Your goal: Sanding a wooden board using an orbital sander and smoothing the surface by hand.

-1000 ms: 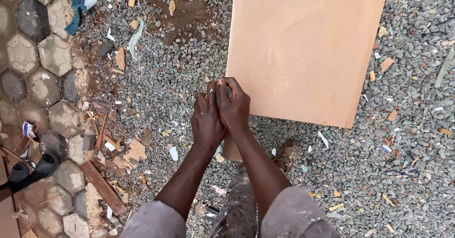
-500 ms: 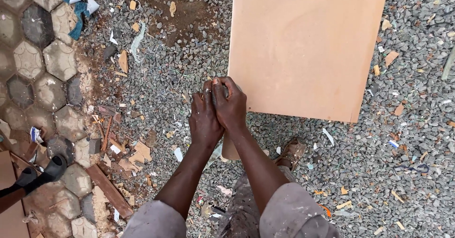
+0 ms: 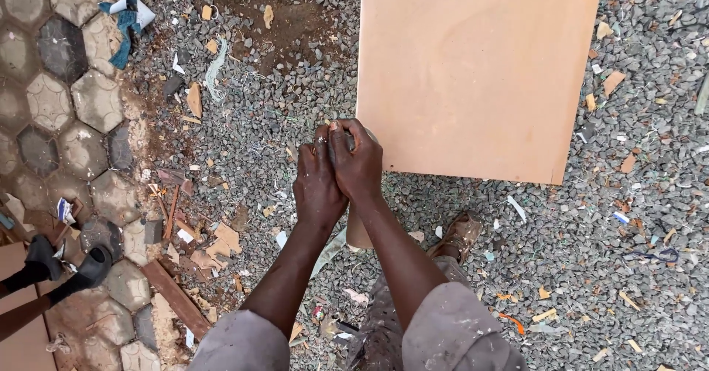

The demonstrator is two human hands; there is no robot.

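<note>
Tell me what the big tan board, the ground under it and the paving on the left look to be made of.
Board: probably a wood-fibre sheet or plywood, smooth, matt, pale tan, with only faint graining; both hands, left hand and right hand, grip its near corner.
Ground: loose grey crushed-stone gravel, strewn with wood chips.
Paving: hexagonal blocks, likely concrete, rough, worn and dusty.

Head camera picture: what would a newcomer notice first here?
First, the large tan board filling the upper middle, above gravel strewn with wood scraps. Next, the left hand and right hand pressed together at the board's near left corner. At the left edge, someone's dark shoes stand on hexagonal pavers.
</note>
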